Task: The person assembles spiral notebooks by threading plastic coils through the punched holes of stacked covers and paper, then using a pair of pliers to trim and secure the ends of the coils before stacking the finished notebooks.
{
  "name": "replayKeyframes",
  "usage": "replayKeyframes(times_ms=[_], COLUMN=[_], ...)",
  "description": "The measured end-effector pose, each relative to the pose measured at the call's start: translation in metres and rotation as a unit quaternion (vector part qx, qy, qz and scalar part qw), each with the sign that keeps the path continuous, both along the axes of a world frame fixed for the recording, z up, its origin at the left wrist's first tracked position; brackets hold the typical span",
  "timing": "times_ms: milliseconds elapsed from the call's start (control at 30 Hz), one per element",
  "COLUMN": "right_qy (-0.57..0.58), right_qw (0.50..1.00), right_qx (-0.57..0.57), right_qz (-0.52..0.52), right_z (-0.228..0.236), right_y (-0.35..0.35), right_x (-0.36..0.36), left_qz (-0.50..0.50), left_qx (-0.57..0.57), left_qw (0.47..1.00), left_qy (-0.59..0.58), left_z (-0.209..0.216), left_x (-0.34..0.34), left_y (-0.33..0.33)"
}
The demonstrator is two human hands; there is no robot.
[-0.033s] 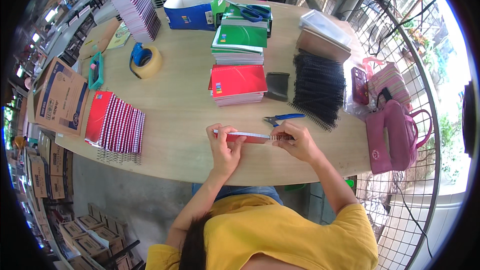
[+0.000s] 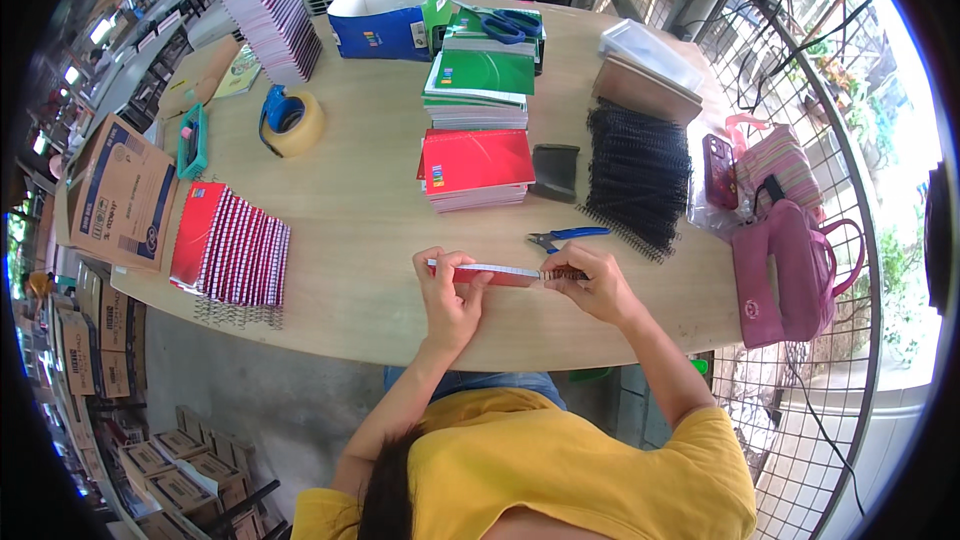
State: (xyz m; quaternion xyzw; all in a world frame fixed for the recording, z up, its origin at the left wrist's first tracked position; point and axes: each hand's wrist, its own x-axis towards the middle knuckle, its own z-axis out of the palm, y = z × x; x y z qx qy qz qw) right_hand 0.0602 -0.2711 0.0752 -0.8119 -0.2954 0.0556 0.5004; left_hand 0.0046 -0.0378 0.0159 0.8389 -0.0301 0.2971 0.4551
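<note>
My left hand (image 2: 447, 292) is closed around one end of a small red notebook (image 2: 508, 277), held on edge near the front of the table. At its other end, my right hand (image 2: 592, 285) pinches a dark spiral binding coil (image 2: 553, 275), whose tip meets the notebook's edge. Part of the coil is hidden by my fingers. Just beyond my right hand lie blue-handled cutting pliers (image 2: 570, 236). A stack of red notebooks (image 2: 478, 162) and a heap of black coils (image 2: 638, 175) stand farther off.
Coil-bound notebooks (image 2: 232, 245) are stacked at left beside a cardboard box (image 2: 122, 195). Behind are a tape dispenser (image 2: 292, 125), green notebooks (image 2: 482, 75), blue scissors (image 2: 510, 26) and a blue-and-green box (image 2: 385, 25). A pink bag (image 2: 785, 275) sits at the right edge by wire mesh.
</note>
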Motion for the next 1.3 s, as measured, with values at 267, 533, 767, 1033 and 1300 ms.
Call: replayKeyframes(times_ms=[267,533,767,1033,1300], right_qy=[-0.126,-0.195,-0.233,-0.261,-0.182], right_qw=[0.990,0.973,0.966,0.942,0.908], right_qx=[-0.062,-0.124,-0.108,-0.209,-0.373], right_qz=[0.011,-0.006,-0.025,0.013,0.063], right_z=[0.001,0.006,0.007,0.013,0.012], right_y=[0.004,0.016,0.021,0.021,0.010], right_x=[0.003,-0.005,-0.003,-0.006,0.159], left_qz=[-0.005,-0.010,-0.004,-0.004,-0.010], left_qx=[-0.014,-0.017,-0.016,-0.006,-0.019], left_qw=[1.000,1.000,1.000,1.000,1.000], left_qy=[-0.004,-0.017,-0.012,-0.028,-0.017], left_z=[-0.001,-0.004,-0.003,-0.004,-0.016], left_x=[0.000,0.000,-0.002,-0.003,-0.003], left_y=[0.000,-0.001,0.000,-0.003,0.000])
